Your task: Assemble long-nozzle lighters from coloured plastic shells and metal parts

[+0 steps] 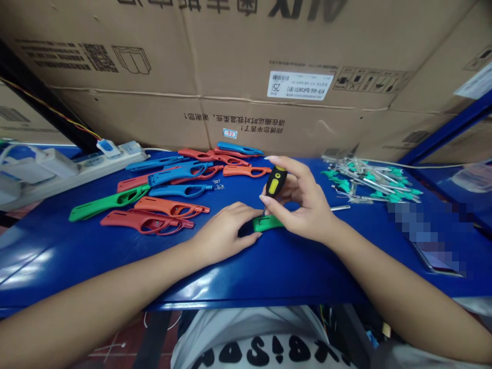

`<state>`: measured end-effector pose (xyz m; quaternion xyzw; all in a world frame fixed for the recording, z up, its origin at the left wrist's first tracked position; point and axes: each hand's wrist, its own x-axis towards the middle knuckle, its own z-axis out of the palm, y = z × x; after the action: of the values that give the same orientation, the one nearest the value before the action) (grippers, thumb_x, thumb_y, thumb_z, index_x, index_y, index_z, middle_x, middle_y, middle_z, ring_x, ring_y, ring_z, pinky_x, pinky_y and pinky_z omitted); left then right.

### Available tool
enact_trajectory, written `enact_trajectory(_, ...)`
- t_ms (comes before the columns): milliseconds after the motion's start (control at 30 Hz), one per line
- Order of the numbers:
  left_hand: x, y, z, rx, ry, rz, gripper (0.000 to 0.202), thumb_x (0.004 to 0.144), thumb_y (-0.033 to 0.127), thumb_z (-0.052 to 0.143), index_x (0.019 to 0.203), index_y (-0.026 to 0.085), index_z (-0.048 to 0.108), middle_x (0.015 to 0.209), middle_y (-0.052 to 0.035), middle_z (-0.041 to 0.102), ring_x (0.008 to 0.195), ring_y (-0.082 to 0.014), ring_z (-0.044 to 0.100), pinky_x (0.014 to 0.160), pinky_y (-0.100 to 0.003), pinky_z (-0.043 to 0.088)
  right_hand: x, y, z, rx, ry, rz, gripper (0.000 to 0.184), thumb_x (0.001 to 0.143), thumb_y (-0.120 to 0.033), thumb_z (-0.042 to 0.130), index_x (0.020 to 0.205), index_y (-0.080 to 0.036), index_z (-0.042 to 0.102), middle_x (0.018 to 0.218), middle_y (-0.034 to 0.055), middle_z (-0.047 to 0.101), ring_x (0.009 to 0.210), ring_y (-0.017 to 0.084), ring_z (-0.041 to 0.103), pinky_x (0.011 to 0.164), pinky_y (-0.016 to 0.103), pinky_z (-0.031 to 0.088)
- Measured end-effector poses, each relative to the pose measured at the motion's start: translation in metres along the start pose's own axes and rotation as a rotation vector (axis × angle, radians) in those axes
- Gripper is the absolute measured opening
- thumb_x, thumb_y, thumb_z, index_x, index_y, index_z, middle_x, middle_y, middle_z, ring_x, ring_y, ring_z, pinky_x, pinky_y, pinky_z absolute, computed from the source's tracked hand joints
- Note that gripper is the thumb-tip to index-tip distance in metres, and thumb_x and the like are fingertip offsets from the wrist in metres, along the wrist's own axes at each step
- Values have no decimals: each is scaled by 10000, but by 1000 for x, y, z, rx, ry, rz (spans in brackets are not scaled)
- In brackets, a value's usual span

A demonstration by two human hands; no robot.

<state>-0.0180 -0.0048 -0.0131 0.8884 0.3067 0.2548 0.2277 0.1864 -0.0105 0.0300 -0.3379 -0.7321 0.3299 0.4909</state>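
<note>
A short black and yellow screwdriver (275, 182) stands nearly upright in my right hand (303, 202), its handle between the fingers and thumb. Its tip meets the end of a green gas lighter (268, 222) lying on the blue table. My left hand (226, 233) is closed on that end of the lighter, thumb on the near side and fingers on the far side. Much of the lighter is hidden under my right hand. A thin metal rod (341, 207) shows beyond the right hand's wrist.
Red, blue, orange and green lighter bodies (165, 209) lie piled at the left. Metal tubes with teal-green parts (369, 179) are heaped at the right, near a phone (434, 251). A power strip (92, 166) lies far left. Large cardboard boxes (230, 61) stand behind the table.
</note>
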Motion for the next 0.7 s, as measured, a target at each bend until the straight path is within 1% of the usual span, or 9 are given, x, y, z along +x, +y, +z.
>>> enact_trajectory(100, -1, 2, 0, 18, -15, 7, 349, 900, 219, 651, 1248, 198, 625, 1167, -101, 700, 1100, -264, 623, 970, -449, 505, -1, 3, 1, -23, -1, -30, 627, 828, -225, 740, 1388, -369, 498, 1158, 27, 685, 770, 176, 700, 694, 338, 613)
enact_trajectory(200, -1, 3, 0, 31, -22, -7, 304, 908, 233, 649, 1208, 192, 618, 1132, -97, 690, 1082, -262, 622, 958, -434, 507, 0, 1, -1, -57, -58, -72, 653, 847, -203, 711, 1424, -363, 451, 1252, 47, 653, 860, 192, 693, 745, 356, 611)
enact_trajectory(233, -1, 3, 0, 34, -22, -15, 273, 906, 236, 652, 1173, 185, 619, 1105, -94, 686, 1065, -260, 623, 945, -426, 511, 1, -1, -2, -41, -93, -58, 658, 862, -200, 692, 1442, -361, 427, 1271, 53, 643, 854, 188, 690, 738, 353, 612)
enact_trajectory(300, -1, 3, -1, 35, -23, -31, 212, 902, 234, 655, 1103, 181, 615, 1050, -84, 678, 1021, -252, 626, 911, -409, 518, 2, -5, -3, 15, -149, -11, 652, 892, -204, 655, 1468, -358, 391, 1250, 56, 645, 799, 172, 688, 675, 326, 610)
enact_trajectory(367, -1, 3, -1, 28, -22, -36, 180, 897, 227, 660, 1066, 186, 611, 1022, -75, 673, 997, -246, 626, 894, -398, 519, 4, -7, -5, 24, -168, 12, 633, 904, -208, 637, 1468, -356, 390, 1206, 52, 657, 778, 171, 692, 626, 304, 600)
enact_trajectory(467, 0, 3, -1, 10, -23, -13, 160, 897, 215, 660, 1051, 198, 623, 1023, -66, 680, 996, -241, 626, 899, -394, 514, 3, -4, -6, -117, -120, -63, 620, 876, -218, 671, 1435, -359, 440, 1242, 57, 643, 828, 203, 697, 640, 325, 600)
enact_trajectory(567, 0, 3, -1, 26, -9, 17, 137, 907, 212, 650, 1042, 196, 643, 1019, -68, 689, 959, -236, 625, 865, -388, 518, 2, -2, -5, -303, -83, -169, 621, 844, -272, 723, 1408, -371, 482, 1338, 56, 610, 842, 225, 690, 712, 379, 611)
enact_trajectory(633, 0, 3, 0, 33, 4, 21, 139, 908, 216, 651, 1044, 192, 649, 1017, -75, 691, 946, -239, 625, 850, -390, 521, 1, -4, -4, -366, -110, -210, 618, 865, -291, 702, 1428, -374, 462, 1403, 52, 576, 841, 221, 685, 772, 405, 610)
enact_trajectory(700, 0, 3, 0, 14, 1, 13, 168, 903, 215, 658, 1070, 195, 647, 1036, -77, 693, 979, -246, 625, 880, -400, 518, 1, -8, -3, -327, -158, -181, 602, 928, -265, 609, 1479, -373, 393, 1465, 52, 528, 783, 184, 676, 781, 395, 609)
